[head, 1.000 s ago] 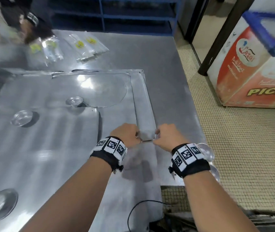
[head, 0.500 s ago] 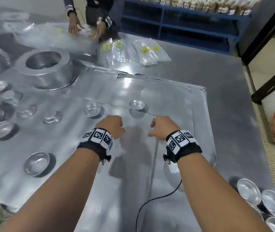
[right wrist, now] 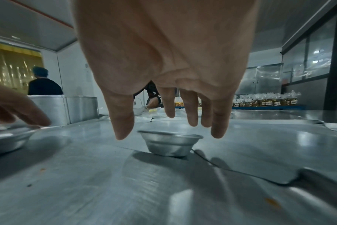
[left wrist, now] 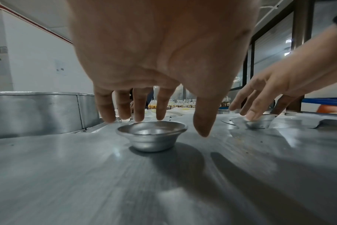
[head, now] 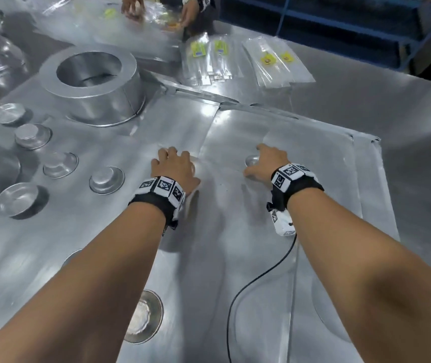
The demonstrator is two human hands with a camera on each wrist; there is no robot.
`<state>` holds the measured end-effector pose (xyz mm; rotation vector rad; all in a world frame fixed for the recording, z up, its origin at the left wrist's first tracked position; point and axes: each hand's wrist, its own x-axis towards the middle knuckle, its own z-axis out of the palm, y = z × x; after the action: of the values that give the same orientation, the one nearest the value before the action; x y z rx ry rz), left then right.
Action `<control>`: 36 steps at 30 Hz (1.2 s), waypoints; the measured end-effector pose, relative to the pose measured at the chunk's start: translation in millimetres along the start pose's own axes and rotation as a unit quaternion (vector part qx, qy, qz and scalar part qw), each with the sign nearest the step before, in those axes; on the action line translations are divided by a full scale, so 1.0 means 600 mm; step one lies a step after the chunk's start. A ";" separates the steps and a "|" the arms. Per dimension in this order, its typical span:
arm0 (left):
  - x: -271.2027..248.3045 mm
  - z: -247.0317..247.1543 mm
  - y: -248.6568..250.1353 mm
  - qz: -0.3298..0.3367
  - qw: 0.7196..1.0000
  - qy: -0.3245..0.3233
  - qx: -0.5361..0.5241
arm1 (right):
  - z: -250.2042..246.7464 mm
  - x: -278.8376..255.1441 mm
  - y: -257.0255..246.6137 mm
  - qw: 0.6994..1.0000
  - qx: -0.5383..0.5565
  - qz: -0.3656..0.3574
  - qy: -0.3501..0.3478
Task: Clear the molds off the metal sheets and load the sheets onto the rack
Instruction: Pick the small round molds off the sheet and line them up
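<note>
Overlapping metal sheets (head: pixel 314 184) cover the table. My left hand (head: pixel 175 165) hovers with spread fingers over a small round aluminium mold (left wrist: pixel 151 136); my left hand (left wrist: pixel 164 121) does not grip that mold, which the head view hides. My right hand (head: pixel 263 160) reaches over a second small mold (head: pixel 251 160), also seen as the mold (right wrist: pixel 169 143) in the right wrist view. There my right hand (right wrist: pixel 164 126) hangs open just above it, thumb (right wrist: pixel 123 121) on the left, fingers straight. Both molds stand upright on the sheets.
Several more molds (head: pixel 107 179) lie on the sheet at left, one (head: pixel 143 315) near my left forearm. A large ring-shaped pan (head: pixel 91 82) stands at back left. Clear plastic bags (head: pixel 238 58) and another person's hands (head: pixel 156 9) are beyond. A black cable (head: pixel 248 286) trails from my right wrist.
Both hands left the sheet's near edge, moved forward and opened from fists, now spread over the two small molds. The head view swung left and down.
</note>
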<state>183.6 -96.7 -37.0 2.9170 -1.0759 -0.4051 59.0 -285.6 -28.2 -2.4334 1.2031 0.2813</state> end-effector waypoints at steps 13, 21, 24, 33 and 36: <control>-0.037 -0.024 0.039 0.034 0.998 -0.016 -0.041 | -0.029 -0.039 0.017 0.998 0.062 -0.008 0.015; -0.139 -0.035 0.164 0.094 0.992 -0.022 -0.084 | -0.066 -0.190 0.105 0.998 0.051 -0.033 0.010; -0.181 -0.033 0.225 0.131 0.988 -0.024 -0.078 | -0.079 -0.253 0.158 0.999 0.038 -0.025 0.021; -0.292 0.000 0.406 0.249 0.964 -0.036 -0.081 | -0.104 -0.398 0.354 0.996 0.058 0.059 0.036; -0.309 0.015 0.468 0.289 0.953 -0.057 -0.071 | -0.107 -0.434 0.424 0.991 0.077 0.101 0.045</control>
<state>-133.3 -192.3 24.7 2.3235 -1.7491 -0.5944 -301.0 -267.0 52.4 -2.2171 1.4577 0.1315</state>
